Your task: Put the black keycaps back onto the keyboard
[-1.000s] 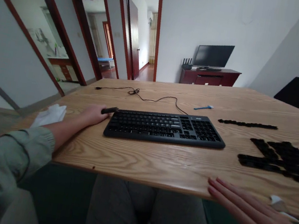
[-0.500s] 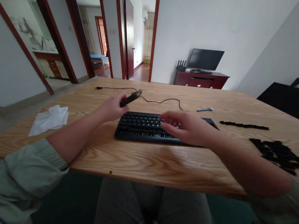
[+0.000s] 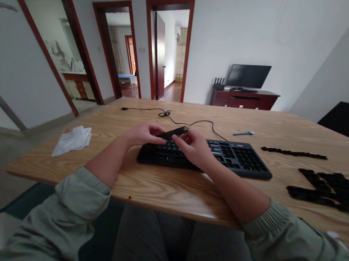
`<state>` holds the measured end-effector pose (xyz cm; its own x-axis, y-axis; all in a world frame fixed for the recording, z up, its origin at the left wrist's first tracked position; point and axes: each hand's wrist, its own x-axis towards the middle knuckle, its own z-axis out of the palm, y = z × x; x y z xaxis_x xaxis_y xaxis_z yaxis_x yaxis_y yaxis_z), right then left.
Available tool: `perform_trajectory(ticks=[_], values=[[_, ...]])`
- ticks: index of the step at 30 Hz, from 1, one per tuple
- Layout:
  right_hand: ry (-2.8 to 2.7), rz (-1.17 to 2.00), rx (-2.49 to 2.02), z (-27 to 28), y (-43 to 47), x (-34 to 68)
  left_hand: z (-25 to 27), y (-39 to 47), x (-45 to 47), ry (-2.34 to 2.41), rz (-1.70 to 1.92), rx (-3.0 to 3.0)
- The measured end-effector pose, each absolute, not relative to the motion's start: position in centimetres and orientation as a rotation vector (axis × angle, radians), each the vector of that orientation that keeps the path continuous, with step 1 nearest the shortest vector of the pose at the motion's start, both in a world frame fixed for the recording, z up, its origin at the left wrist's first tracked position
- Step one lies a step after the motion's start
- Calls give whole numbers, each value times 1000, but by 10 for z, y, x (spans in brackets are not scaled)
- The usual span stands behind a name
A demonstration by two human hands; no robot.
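Observation:
A black keyboard (image 3: pixel 239 160) lies on the table, its right part showing dark sockets with most keycaps off. Above its left half, my left hand (image 3: pixel 142 135) is closed on a short black stick with a brownish tip, which looks like a brush (image 3: pixel 172 133). My right hand (image 3: pixel 194 148) is closed at the tip end of that brush, thumb and fingers pinched against it. The two hands hide much of the keyboard's left and middle keys.
Black keycaps (image 3: pixel 334 189) lie in rows at the right, with one separate row (image 3: pixel 293 153) behind. A blue brush (image 3: pixel 243 133) and the keyboard's cable (image 3: pixel 195 121) lie beyond the keyboard. White tissue (image 3: pixel 73 139) rests on the wooden table (image 3: pixel 165 190) at left.
My right hand has moved left from over the keyboard to the brush's tip. My left hand has brought the brush lower and closer to the keys. The view has shifted left.

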<state>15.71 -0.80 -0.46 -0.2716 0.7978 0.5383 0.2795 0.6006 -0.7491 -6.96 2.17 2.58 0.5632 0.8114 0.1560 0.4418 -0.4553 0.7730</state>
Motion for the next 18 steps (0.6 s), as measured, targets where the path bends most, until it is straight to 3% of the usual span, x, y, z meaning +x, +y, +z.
perform_trajectory(ticks=[8,18], values=[[-1851,623,-801,-9,-9,156,14,22,-60,1061,825,2511],[-1839,332,-968,1,-13,158,15,1,-59,1086,803,2726]])
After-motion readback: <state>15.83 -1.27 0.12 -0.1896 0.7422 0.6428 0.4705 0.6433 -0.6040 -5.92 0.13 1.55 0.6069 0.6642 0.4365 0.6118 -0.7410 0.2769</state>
